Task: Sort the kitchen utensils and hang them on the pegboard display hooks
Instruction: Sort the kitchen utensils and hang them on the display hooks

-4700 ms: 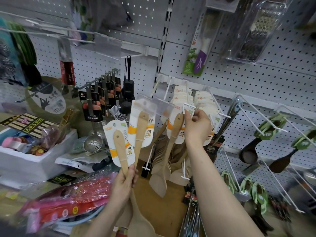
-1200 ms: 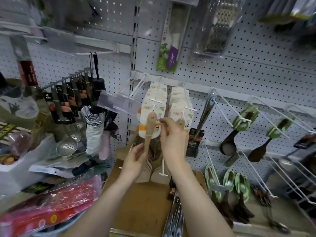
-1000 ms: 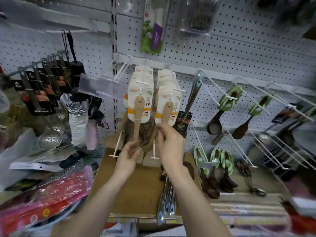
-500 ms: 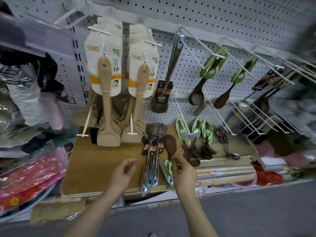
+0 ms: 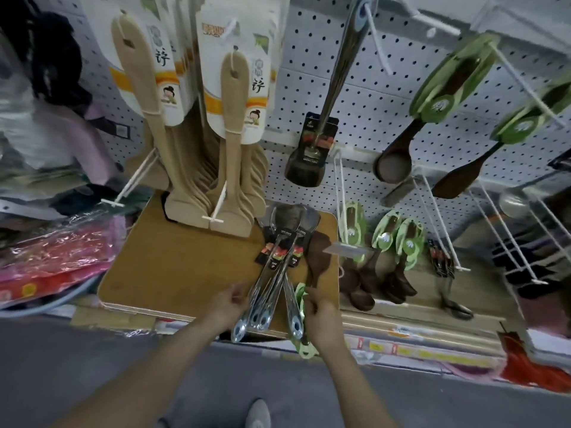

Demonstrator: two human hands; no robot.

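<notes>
- The brown worktop [image 5: 173,267] was the reference. A bundle of steel utensils [image 5: 278,264] lay on its right half, with the bowls toward its far edge and the handles overhanging its near edge.
- The left hand [image 5: 230,307] sat at the worktop's near edge, just left of those handles. Its fingers [image 5: 239,296] were curled against them, but it could not be told whether they actually gripped one.
- The right hand [image 5: 323,310] was at the worktop's near right corner, its fingers closed round the green-carded handle of a dark wooden spoon [image 5: 318,257]. The spoon's bowl rested on the worktop, touching the steel bundle.
- The step in hand looked like parting the wooden spoon from the steel pieces.
- To do that well, the spoon should be lifted clear rather than dragged, since dragging could pull on the crossed handles. The left hand should steady the bundle, because the overhanging handles could slide off the near edge.
- On the pegboard [image 5: 370,103] behind the worktop, matching green-carded spoons [image 5: 445,84] hung up and to the right, probably the place for this spoon. A lone steel turner [image 5: 335,88] hung above the worktop's far right corner, likely where the steel pieces belong.
- The grip should stay below the card's hanging hole, so the hole stays free to thread onto the hook tip.
</notes>
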